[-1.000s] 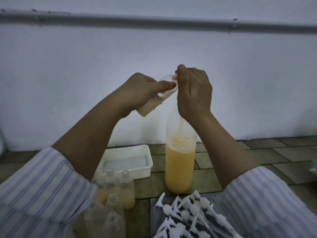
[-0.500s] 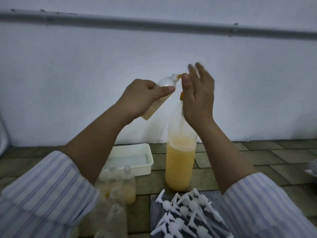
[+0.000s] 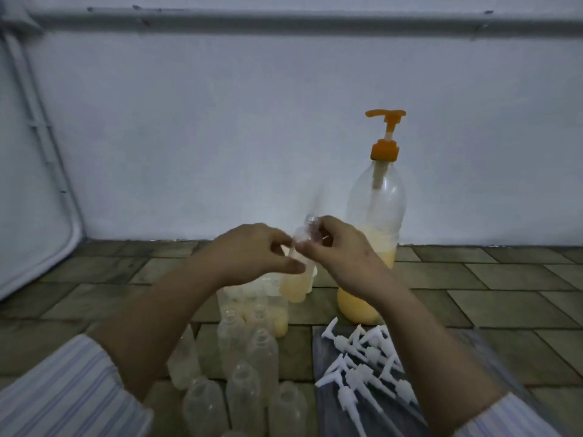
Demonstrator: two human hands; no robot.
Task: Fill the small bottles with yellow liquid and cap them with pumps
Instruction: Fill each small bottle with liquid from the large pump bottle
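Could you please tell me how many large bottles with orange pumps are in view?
1: the large bottle stands on the floor behind the right hand; none seems hidden.

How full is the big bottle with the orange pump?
Under half full: in the big bottle the yellow liquid stops below mid-height; above is clear.

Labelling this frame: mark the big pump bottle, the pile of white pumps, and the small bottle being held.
Big pump bottle [image 3: 375,197], head view, clear shoulder.
White pumps [image 3: 362,357], head view, pile's middle.
Small bottle [image 3: 295,288], head view, yellow-filled base.
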